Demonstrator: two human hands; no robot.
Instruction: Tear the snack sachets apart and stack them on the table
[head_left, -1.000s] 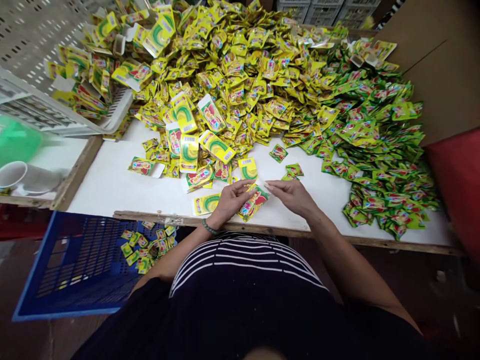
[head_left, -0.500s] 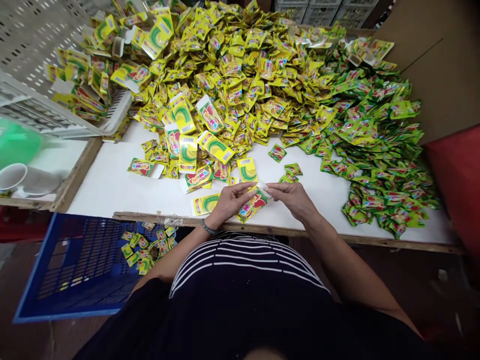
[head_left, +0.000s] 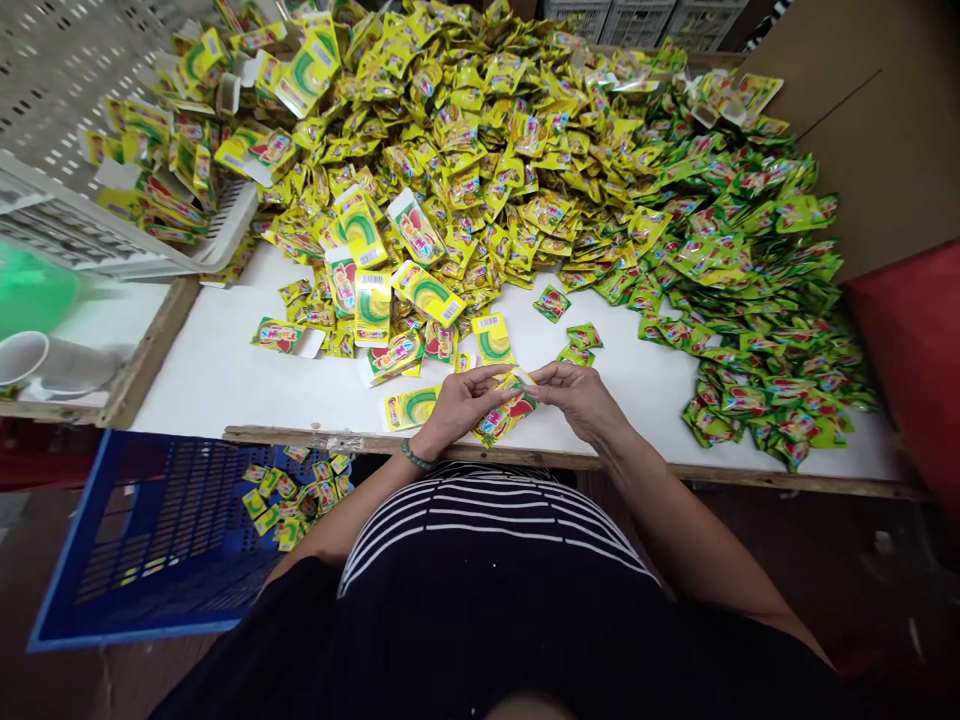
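Observation:
A small printed carton (head_left: 504,416), yellow and green with a watermelon picture, is held at the table's front edge. My left hand (head_left: 466,405) grips its left side, thumb on the printed face. At its upper right end, my right hand (head_left: 574,395) pinches the white flap area with thumb and forefinger. Just beyond the hands lies a yellow carton (head_left: 493,340). Another carton (head_left: 411,408) lies left of my left hand. Several more cartons (head_left: 373,310) are heaped further left. A few green sachets (head_left: 576,345) rest beyond my right hand.
A large heap of yellow sachets (head_left: 480,130) covers the back, with green sachets (head_left: 750,300) at right. A white crate (head_left: 225,235) holding cartons stands at left, near a white cup (head_left: 26,358). Below the table edge (head_left: 675,478) is a blue crate (head_left: 90,590) containing sachets.
My right hand's fingers have shifted slightly left and closer over the carton's flap end. The left hand keeps its grip. The whole view has shifted slightly.

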